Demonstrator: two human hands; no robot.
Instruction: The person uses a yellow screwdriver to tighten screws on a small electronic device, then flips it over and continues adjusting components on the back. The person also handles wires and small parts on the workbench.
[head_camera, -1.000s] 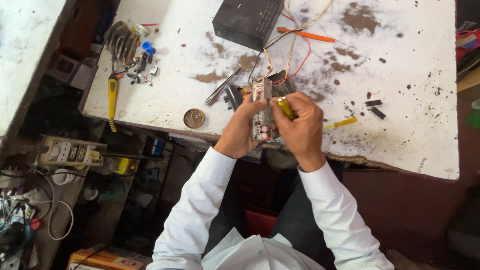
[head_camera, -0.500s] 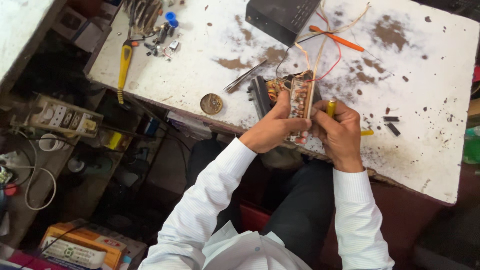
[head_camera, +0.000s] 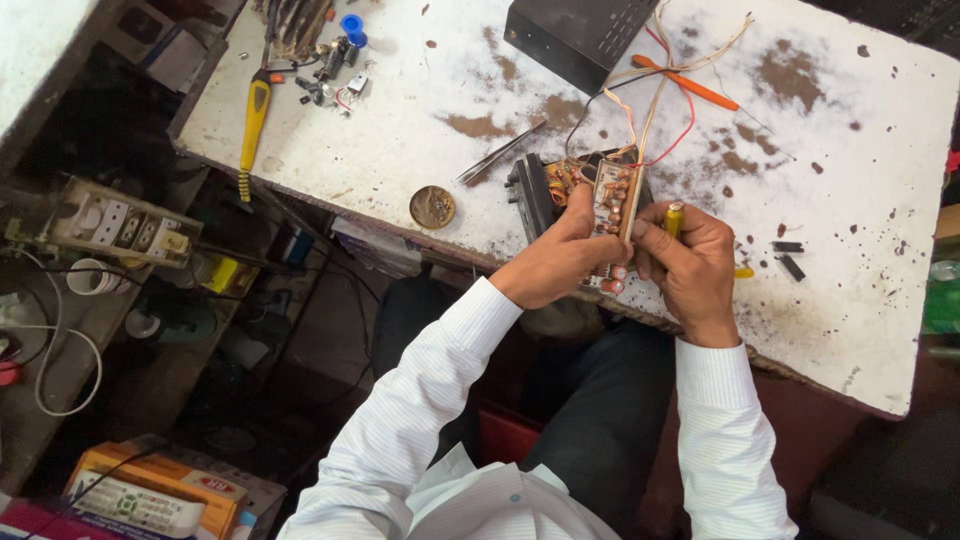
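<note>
The fingers of the left hand (head_camera: 555, 262) are closing around the edge of a small circuit board (head_camera: 608, 205), studded with orange and brown components, and holding it upright at the near edge of the surface (head_camera: 860, 250). The fingers of the right hand (head_camera: 692, 262) are curling around a yellow-handled tool (head_camera: 674, 216), pinching it just beside the board; its tip is hidden. Red, white and black wires (head_camera: 655, 95) are running from the board up to a black box (head_camera: 585, 35) at the far side. Just behind the board a black transformer-like block (head_camera: 530, 190) is sitting, with metal tweezers (head_camera: 500, 152) lying beside it and a round tin (head_camera: 432, 207) resting near the edge. An orange screwdriver (head_camera: 690, 85) is lying well apart among the wires. At the far left a yellow-handled screwdriver (head_camera: 252, 118) is lying near a scatter of small parts (head_camera: 335, 70). Both arms are wearing white striped sleeves (head_camera: 430, 390). The white surface is looking chipped and stained brown.
</note>
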